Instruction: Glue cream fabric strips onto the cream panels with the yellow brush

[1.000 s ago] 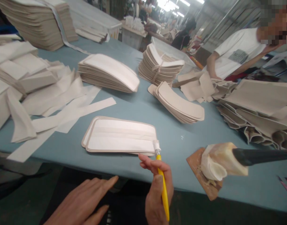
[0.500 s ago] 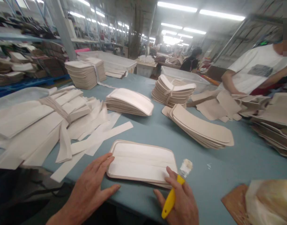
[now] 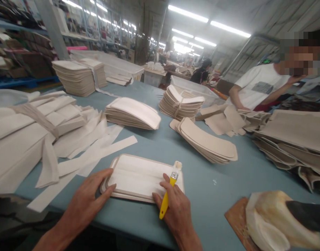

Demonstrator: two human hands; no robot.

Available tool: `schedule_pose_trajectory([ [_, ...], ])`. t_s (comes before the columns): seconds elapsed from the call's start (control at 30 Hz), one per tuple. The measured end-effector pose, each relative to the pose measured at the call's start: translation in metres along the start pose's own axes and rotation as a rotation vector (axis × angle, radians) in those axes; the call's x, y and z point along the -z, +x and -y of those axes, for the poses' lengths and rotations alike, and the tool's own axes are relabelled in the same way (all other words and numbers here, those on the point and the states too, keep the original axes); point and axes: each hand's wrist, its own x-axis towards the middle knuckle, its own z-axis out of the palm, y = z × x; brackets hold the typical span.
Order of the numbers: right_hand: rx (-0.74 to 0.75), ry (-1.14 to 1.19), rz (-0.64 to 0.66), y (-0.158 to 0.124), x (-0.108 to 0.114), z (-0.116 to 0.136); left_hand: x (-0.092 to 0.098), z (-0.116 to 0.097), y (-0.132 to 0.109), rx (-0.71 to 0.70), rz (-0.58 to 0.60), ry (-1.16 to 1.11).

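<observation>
A small stack of pale rounded panels [image 3: 139, 177] lies on the blue-green table in front of me, its white face up. My left hand [image 3: 93, 191] is at the stack's left end, thumb and fingers apart around its edge, touching the panels. A yellow-handled brush [image 3: 165, 202] is held in my right hand [image 3: 175, 200], bristles pointing up and away over the stack's right end. The fingertips of that hand touch the panels' right part and front edge.
Loose white strips [image 3: 97, 153] and a tied bundle [image 3: 37, 122] lie left. Curved panel stacks [image 3: 133, 111] [image 3: 207, 139] stand beyond. A glue-stained container [image 3: 264, 216] on a brown board sits front right. A person in a white shirt [image 3: 259, 87] is across the table.
The view has shifted, so most things appear further left. My left thumb has moved onto the stack's edge. My right hand has turned the brush more upright, its bristles now over the panels.
</observation>
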Motion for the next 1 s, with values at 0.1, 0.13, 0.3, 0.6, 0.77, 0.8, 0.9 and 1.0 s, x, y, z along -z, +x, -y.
schedule_pose_trajectory([
  [0.1, -0.059, 0.07, -0.068, -0.001, -0.002, -0.007, 0.004, -0.011, 0.009, 0.17, 0.012, -0.028],
  [0.13, -0.092, 0.099, -0.095, -0.002, -0.003, -0.009, 0.007, -0.015, 0.014, 0.227, 0.036, -0.019],
  [0.3, -0.287, -0.006, -0.224, -0.005, -0.001, -0.028, 0.015, -0.027, 0.034, 0.274, 0.171, 0.016],
  [0.6, -0.442, 0.041, -0.147, -0.02, -0.003, -0.036, -0.002, -0.037, 0.06, -0.138, 0.151, 0.14],
  [0.77, -0.316, 0.052, -0.122, -0.033, 0.009, -0.025, -0.026, -0.063, 0.115, -0.33, 0.334, 0.151],
  [0.8, -0.302, 0.053, -0.12, -0.035, 0.01, -0.023, -0.032, -0.067, 0.125, -0.348, 0.372, 0.149],
  [0.9, -0.328, 0.053, -0.135, -0.039, 0.008, -0.022, -0.052, -0.078, 0.143, -0.403, 0.463, 0.136],
  [1.0, -0.383, 0.081, -0.152, -0.04, 0.004, -0.022, -0.063, -0.087, 0.147, -0.433, 0.518, 0.104],
])
